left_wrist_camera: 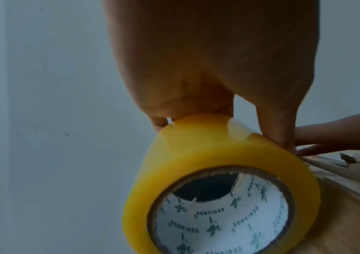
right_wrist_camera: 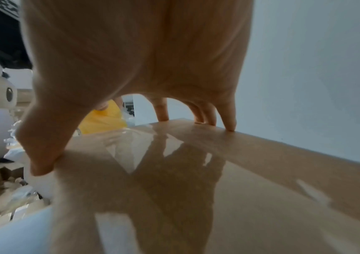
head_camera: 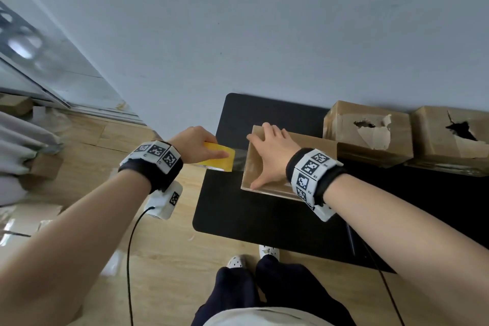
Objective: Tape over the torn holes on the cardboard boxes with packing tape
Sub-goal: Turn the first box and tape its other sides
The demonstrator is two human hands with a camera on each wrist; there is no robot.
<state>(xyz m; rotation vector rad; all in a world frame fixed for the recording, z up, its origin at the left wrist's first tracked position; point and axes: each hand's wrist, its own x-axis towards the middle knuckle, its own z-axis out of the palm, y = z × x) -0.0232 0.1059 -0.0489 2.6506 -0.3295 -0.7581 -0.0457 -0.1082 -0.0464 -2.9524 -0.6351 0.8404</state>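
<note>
My left hand [head_camera: 197, 144] grips a yellow roll of packing tape [head_camera: 218, 156] just off the left edge of a cardboard box [head_camera: 312, 145] on the black table [head_camera: 264, 217]. In the left wrist view the fingers curl over the top of the tape roll [left_wrist_camera: 196, 158]. A clear strip of tape [head_camera: 239, 159] runs from the roll onto the box. My right hand [head_camera: 270, 153] lies flat on the box top, fingers spread and pressing; its fingertips [right_wrist_camera: 230, 126] touch the glossy taped surface [right_wrist_camera: 196, 180].
Two more cardboard boxes with torn holes [head_camera: 370, 130] [head_camera: 455, 131] stand at the back right against the wall. The wooden floor [head_camera: 164, 259] lies left of the table, with scraps and boxes [head_camera: 26, 219] at far left. Cables hang from both wrists.
</note>
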